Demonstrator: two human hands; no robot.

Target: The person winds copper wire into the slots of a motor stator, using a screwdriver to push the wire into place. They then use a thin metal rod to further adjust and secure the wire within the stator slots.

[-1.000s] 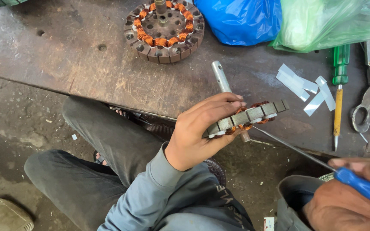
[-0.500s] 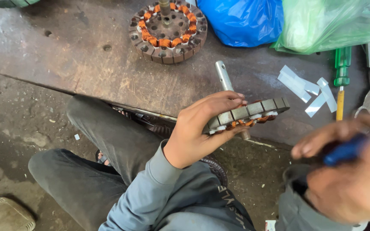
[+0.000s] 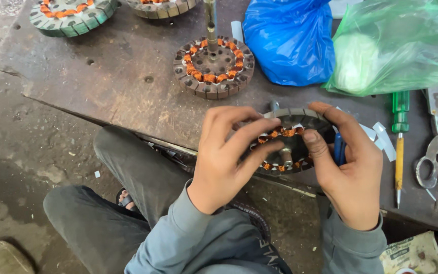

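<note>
Both hands cradle a round motor stator (image 3: 292, 139), held over the near edge of the tabletop (image 3: 128, 86). The left hand (image 3: 224, 157) curls its fingers (image 3: 259, 134) across the copper windings; the right hand (image 3: 348, 172) grips the rim, its fingers also pinning a blue-handled tool (image 3: 338, 149). It looks heavy and rigid, though the windings seem delicate, so the steel rim looks the safest hold.

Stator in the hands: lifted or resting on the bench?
Lifted. Both the left hand and right hand grip the stator by its rim, tilted toward the camera.
</note>
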